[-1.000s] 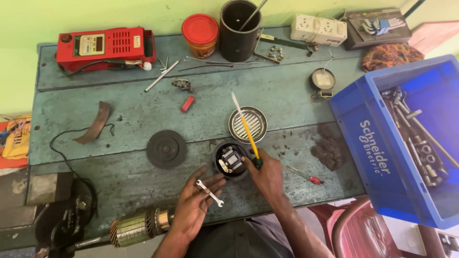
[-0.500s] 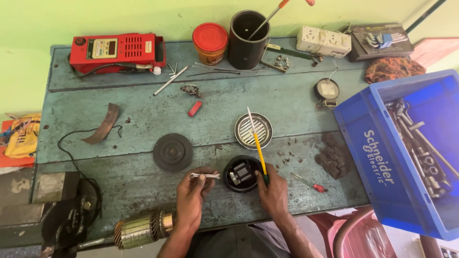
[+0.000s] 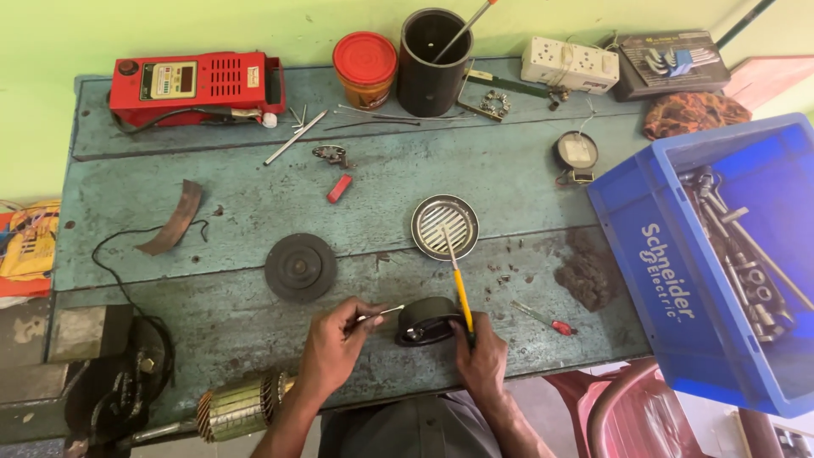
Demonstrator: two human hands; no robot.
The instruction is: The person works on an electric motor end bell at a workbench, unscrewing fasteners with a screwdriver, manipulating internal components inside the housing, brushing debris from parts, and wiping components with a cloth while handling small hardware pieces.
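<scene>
My left hand [image 3: 332, 348] grips a small silver wrench [image 3: 381, 315] whose tip points at a black round motor part [image 3: 428, 321] lying tilted on the worn blue-green table [image 3: 212, 297]. My right hand [image 3: 482, 354] holds that part steady on its right side and also grips a yellow-handled screwdriver [image 3: 459, 284], its shaft slanting up over a round metal grille [image 3: 444, 226]. A black disc [image 3: 300, 267] lies to the left of my hands.
A blue crate [image 3: 678, 280] of tools overhangs the table's right edge. Along the back stand a red meter box [image 3: 199, 85], an orange-lidded jar [image 3: 365, 68], a black cup [image 3: 434, 61] and a white socket strip [image 3: 568, 64]. A copper-wound armature [image 3: 242, 409] lies at the front left.
The black part has tipped from lying flat onto its side. My left hand turned the wrench to point its tip at the part. My right hand still holds the screwdriver beside it.
</scene>
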